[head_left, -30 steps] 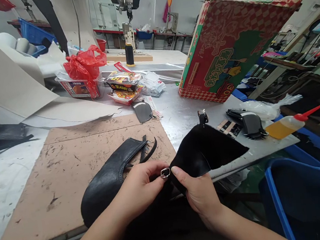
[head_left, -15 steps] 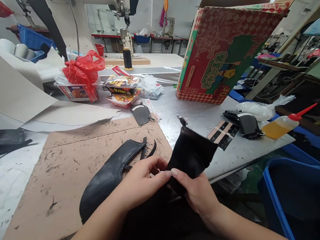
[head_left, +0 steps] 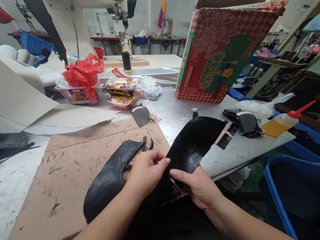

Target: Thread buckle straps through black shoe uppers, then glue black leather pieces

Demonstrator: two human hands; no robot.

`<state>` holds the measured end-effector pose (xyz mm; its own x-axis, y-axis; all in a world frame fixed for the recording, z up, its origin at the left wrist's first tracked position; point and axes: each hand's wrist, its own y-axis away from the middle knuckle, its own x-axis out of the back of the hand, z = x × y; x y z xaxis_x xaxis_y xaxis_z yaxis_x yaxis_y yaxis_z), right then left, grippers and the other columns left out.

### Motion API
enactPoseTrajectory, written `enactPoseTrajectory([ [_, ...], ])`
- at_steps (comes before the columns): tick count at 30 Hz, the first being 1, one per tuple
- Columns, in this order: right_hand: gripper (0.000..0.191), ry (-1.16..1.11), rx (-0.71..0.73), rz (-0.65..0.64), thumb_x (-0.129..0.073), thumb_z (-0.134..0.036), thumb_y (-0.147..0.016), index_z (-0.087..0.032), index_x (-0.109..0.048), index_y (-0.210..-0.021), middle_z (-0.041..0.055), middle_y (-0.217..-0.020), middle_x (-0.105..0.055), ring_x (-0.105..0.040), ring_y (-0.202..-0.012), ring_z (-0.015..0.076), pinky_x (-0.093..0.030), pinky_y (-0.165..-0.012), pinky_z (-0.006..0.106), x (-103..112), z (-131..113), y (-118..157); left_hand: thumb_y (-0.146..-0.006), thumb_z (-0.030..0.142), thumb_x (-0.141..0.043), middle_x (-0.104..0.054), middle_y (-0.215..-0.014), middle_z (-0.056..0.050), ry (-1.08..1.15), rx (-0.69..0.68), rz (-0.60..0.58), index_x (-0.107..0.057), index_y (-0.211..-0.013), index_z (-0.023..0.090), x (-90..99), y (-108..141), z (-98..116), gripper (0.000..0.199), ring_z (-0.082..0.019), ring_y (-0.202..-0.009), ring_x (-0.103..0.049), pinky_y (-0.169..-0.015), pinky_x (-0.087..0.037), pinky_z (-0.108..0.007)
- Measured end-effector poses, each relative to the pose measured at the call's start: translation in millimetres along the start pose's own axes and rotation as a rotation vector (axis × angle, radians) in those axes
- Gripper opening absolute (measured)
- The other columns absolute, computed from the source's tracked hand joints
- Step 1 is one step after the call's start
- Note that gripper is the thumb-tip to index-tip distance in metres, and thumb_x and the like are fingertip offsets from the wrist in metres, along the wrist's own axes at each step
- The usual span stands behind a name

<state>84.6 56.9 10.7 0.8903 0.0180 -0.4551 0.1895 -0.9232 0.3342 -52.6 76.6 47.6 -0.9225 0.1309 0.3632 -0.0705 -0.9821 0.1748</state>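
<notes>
A black leather piece (head_left: 198,136) with a small metal buckle (head_left: 194,112) at its far edge is raised over the table's front edge. My right hand (head_left: 201,187) grips its near lower end, thumb on top and fingers underneath. My left hand (head_left: 150,170) is closed, thumb and forefinger pinching the piece's left edge. To the left, a black leather shoe upper (head_left: 106,181) with stitched edging and a thin strap lies on the brown cardboard (head_left: 53,179), partly hidden behind my left forearm.
A red and green carton (head_left: 213,55) stands at the back right. Near the right edge lie more black pieces (head_left: 248,124) and a bottle of yellow liquid (head_left: 279,125). A blue bin (head_left: 272,195) is below. Behind are food packs (head_left: 121,91), a thread spool (head_left: 126,60) and a sewing machine (head_left: 69,26).
The leather piece has swung out flatter and to the right, showing more of its shiny surface. My left hand has shifted slightly up, and its thumb has parted from the right thumb.
</notes>
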Motion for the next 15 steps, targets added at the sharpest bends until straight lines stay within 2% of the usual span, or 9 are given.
enactPoseTrajectory([
  [2, 0.044, 0.027, 0.019, 0.008, -0.080, -0.027, -0.057, -0.018, -0.061, -0.096, 0.0016, -0.081, -0.069, -0.063, -0.070, 0.0197, -0.051, -0.055, 0.027, 0.4, 2.2, -2.2, -0.064, 0.037, -0.055, -0.044, -0.051, 0.005, 0.049, 0.026, 0.000, -0.051, -0.053, 0.017, -0.6, -0.5, -2.0, 0.023, -0.011, -0.052, -0.040, -0.053, -0.030, -0.024],
  [5, 0.043, 0.094, 0.110, 0.025, -0.079, -0.027, -0.058, -0.018, -0.061, -0.096, 0.0025, -0.087, -0.069, -0.063, -0.081, 0.0213, -0.052, -0.070, 0.032, 1.0, 4.1, -5.8, -0.064, 0.041, -0.057, -0.044, -0.053, 0.005, 0.144, 0.067, -0.034, -0.050, -0.057, 0.017, 0.3, -1.8, -8.0, 0.026, -0.011, -0.052, -0.040, -0.053, -0.032, -0.024],
  [7, 0.042, 0.130, 0.140, 0.037, -0.079, -0.027, -0.059, -0.018, -0.062, -0.096, 0.0030, -0.090, -0.069, -0.062, -0.087, 0.0217, -0.050, -0.077, 0.032, 0.8, 2.4, -7.4, -0.065, 0.042, -0.058, -0.047, -0.057, 0.004, 0.161, 0.052, -0.105, -0.051, -0.062, 0.017, 1.8, -3.3, -12.1, 0.026, -0.012, -0.056, -0.043, -0.055, -0.034, -0.025],
  [10, 0.039, 0.095, 0.046, -0.015, -0.077, -0.031, -0.062, -0.018, -0.061, -0.095, 0.0027, -0.089, -0.068, -0.062, -0.078, 0.0201, -0.051, -0.062, 0.028, 1.6, -3.8, -9.0, -0.066, 0.038, -0.058, -0.056, -0.069, 0.001, 0.089, -0.025, -0.178, -0.051, -0.071, 0.018, 4.8, -6.5, -15.6, 0.021, -0.017, -0.068, -0.053, -0.061, -0.039, -0.027],
  [12, 0.038, 0.062, -0.032, -0.089, -0.077, -0.031, -0.060, -0.017, -0.061, -0.092, 0.0015, -0.079, -0.067, -0.060, -0.065, 0.0165, -0.047, -0.049, 0.024, 4.3, -8.6, -10.0, -0.068, 0.036, -0.056, -0.059, -0.073, -0.001, 0.036, -0.043, -0.145, -0.051, -0.073, 0.019, 6.4, -9.1, -16.1, 0.018, -0.019, -0.073, -0.055, -0.064, -0.041, -0.029],
  [15, 0.042, 0.064, -0.087, -0.166, -0.080, -0.025, -0.055, -0.015, -0.060, -0.090, -0.0004, -0.070, -0.064, -0.055, -0.055, 0.0111, -0.043, -0.046, 0.020, 10.4, -12.9, -11.8, -0.068, 0.035, -0.054, -0.060, -0.075, -0.001, 0.014, -0.050, -0.080, -0.052, -0.072, 0.020, 7.6, -12.9, -15.8, 0.016, -0.020, -0.075, -0.056, -0.068, -0.041, -0.031],
])
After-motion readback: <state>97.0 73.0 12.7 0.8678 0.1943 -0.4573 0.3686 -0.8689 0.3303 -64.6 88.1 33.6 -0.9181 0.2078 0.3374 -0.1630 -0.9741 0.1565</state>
